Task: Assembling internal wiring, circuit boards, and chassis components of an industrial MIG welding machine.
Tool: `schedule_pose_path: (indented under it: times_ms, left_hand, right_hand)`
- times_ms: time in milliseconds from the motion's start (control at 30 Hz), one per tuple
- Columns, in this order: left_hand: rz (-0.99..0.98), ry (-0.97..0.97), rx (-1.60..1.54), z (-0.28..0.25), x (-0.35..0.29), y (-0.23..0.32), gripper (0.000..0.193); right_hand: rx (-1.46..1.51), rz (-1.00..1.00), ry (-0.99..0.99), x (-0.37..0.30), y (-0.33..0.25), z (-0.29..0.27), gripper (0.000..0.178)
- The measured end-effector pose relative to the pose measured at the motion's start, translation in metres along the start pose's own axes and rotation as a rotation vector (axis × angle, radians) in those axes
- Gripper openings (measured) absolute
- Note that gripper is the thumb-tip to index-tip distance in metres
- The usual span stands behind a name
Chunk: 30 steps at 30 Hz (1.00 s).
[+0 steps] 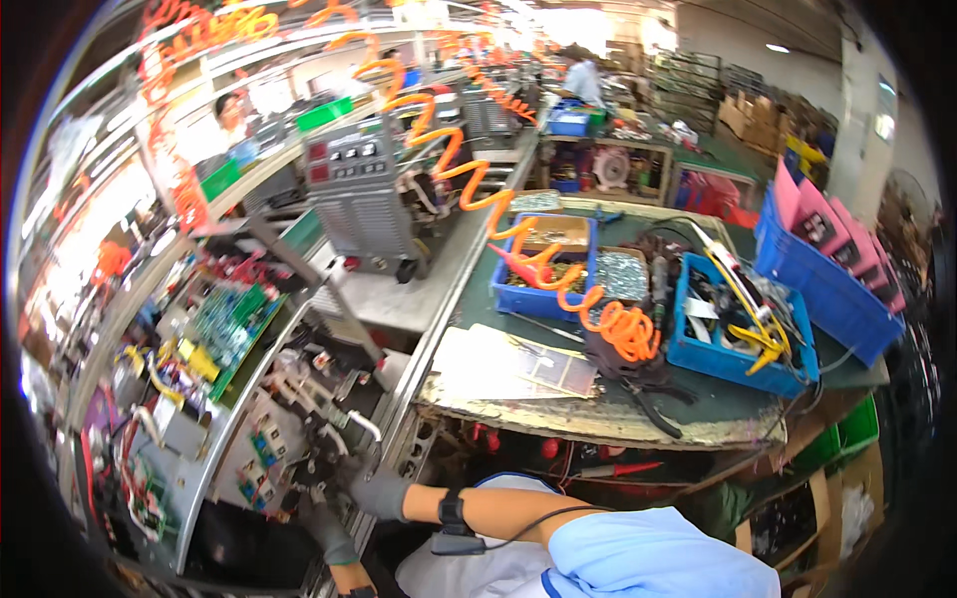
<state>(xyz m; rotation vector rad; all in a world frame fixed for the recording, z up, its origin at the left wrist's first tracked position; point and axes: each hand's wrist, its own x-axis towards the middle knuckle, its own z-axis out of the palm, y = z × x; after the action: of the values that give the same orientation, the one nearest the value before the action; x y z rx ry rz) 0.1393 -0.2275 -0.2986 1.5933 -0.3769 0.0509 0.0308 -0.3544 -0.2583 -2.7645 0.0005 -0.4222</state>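
Both hands wear dark grey gloves and reach into an open machine chassis (244, 458) on the line at the lower left. My right hand (377, 488) is at its right side, close to black parts and a white cable (364, 427). My left hand (327, 533) is lower, beside small circuit boards (261, 468) on the chassis wall. The fingers of both hands blend into the dark parts, so what they hold, if anything, is hidden. A larger green circuit board (234, 334) and coloured wires sit on the shelf further left.
A grey machine with a control panel (349, 189) stands further up the line. On the green workbench (713, 424) are blue bins (543, 299), papers (508, 361), pliers (653, 411) and a box of tools (743, 369). An orange coiled hose (469, 189) hangs across. People are in the background.
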Motion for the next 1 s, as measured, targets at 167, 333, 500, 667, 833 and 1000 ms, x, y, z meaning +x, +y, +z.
schedule_pose_path:
  times_ms: [167,333,500,667,833,1000]
  left_hand:
    - [-0.191,-0.016,-0.081,-0.015,-0.017,-0.009,0.023]
    - [-0.965,-0.429,-0.594,-0.042,-0.048,-0.069,0.022]
    - [-0.226,-1.102,0.299,0.117,-0.111,0.078,0.022]
    - [0.499,-0.986,0.353,0.26,-0.094,0.147,0.016]
    - [0.762,-0.968,0.165,0.405,-0.076,0.186,0.019]
    - [0.938,-0.877,0.458,0.506,-0.053,0.188,0.023]
  right_hand:
    - [0.426,-0.194,-0.083,-0.116,0.019,-0.088,0.041]
    - [0.505,0.32,0.371,-0.238,0.107,-0.257,0.025]
    - [0.129,0.876,0.705,-0.299,0.259,-0.341,0.041]
    - [-0.333,1.329,-0.13,-0.333,0.4,-0.35,0.057]
    - [-0.251,1.473,-0.17,-0.304,0.393,-0.351,0.071]
    - [-0.207,1.464,-0.197,-0.303,0.391,-0.332,0.085]
